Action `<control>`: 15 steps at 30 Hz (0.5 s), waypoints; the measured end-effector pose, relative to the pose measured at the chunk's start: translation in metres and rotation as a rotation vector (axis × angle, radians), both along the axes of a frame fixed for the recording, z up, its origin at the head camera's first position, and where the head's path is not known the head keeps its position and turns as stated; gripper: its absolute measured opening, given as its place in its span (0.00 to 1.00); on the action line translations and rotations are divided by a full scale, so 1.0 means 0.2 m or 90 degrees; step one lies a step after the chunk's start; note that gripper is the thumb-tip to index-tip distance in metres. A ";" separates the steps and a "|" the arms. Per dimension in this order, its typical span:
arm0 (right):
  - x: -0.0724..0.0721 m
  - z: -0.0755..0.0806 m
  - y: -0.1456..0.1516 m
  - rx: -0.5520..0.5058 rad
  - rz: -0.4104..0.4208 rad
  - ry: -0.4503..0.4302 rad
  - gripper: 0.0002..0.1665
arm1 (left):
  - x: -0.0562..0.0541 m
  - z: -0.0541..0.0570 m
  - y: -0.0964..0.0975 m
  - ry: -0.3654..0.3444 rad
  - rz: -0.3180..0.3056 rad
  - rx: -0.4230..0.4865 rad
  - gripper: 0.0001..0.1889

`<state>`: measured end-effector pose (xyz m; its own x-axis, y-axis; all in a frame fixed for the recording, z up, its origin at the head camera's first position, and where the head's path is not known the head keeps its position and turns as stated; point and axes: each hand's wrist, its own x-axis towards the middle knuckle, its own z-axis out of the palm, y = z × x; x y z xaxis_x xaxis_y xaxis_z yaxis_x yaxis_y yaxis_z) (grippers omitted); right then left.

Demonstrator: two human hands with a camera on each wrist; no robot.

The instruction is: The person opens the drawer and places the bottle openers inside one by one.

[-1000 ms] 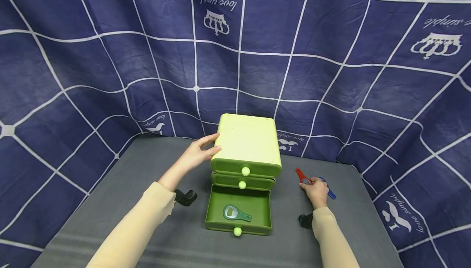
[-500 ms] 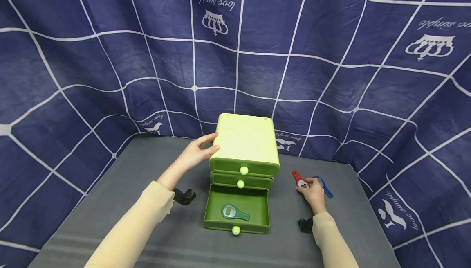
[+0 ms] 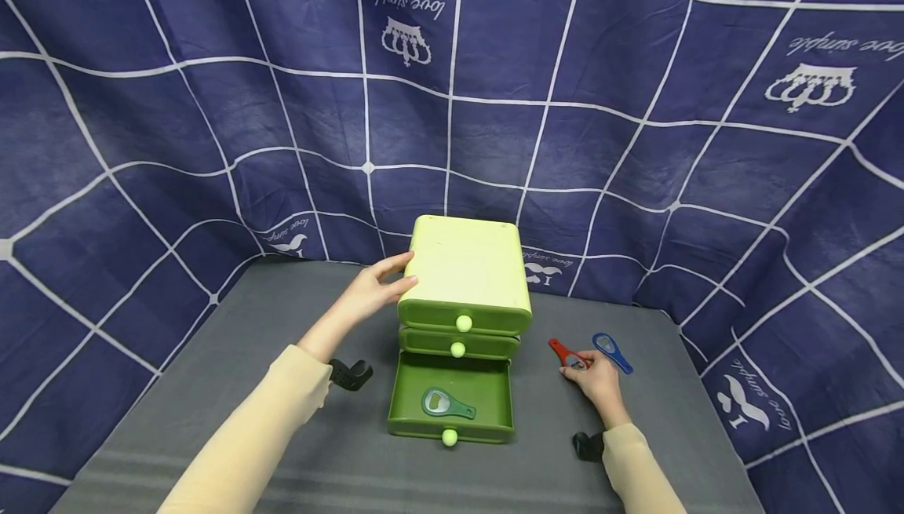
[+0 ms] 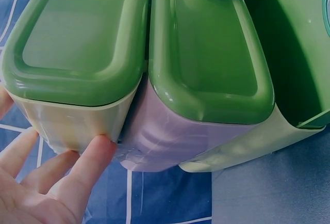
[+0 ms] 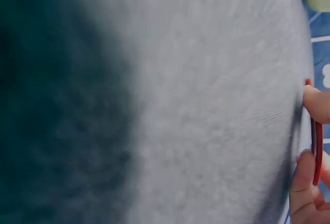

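Note:
A green drawer cabinet (image 3: 466,263) with a pale yellow-green top stands mid-table, its bottom drawer (image 3: 476,431) pulled out and the two above it closed. In that drawer lies a green bottle opener (image 3: 448,404). My left hand (image 3: 370,290) touches the cabinet's left side near the top, and the left wrist view shows its fingers (image 4: 93,162) spread against the wall of the top unit. To the right of the cabinet, my right hand (image 3: 599,384) pinches a red bottle opener (image 3: 563,351) by its round end. The right wrist view shows the opener edge-on between thumb and fingers.
A blue bottle opener (image 3: 613,353) lies on the grey table (image 3: 325,451) just beyond the right hand. Dark wrist straps (image 3: 351,374) show beside both forearms. A navy curtain (image 3: 282,106) with white grid lines closes off the back and sides.
My right hand, with the red bottle opener, has moved left and slightly nearer, away from the blue one. The left hand stays at the cabinet; the whole view has shifted slightly.

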<state>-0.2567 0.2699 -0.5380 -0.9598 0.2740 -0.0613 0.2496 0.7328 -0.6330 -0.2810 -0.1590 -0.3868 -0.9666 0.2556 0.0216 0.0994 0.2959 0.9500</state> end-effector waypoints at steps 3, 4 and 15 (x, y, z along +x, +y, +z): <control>0.04 0.03 -0.01 -0.006 0.029 -0.007 0.31 | 0.00 0.00 0.00 0.000 -0.001 0.000 0.33; 0.05 0.04 -0.01 -0.009 0.042 -0.008 0.32 | 0.00 0.00 0.00 0.000 -0.001 0.001 0.33; 0.24 0.28 -0.17 -0.181 0.188 -0.018 0.30 | -0.01 -0.01 0.00 -0.006 -0.001 0.004 0.34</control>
<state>-0.2083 0.2355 -0.4810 -0.9916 -0.0441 -0.1216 0.0746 0.5728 -0.8163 -0.2831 -0.1597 -0.3879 -0.9661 0.2577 0.0136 0.0908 0.2900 0.9527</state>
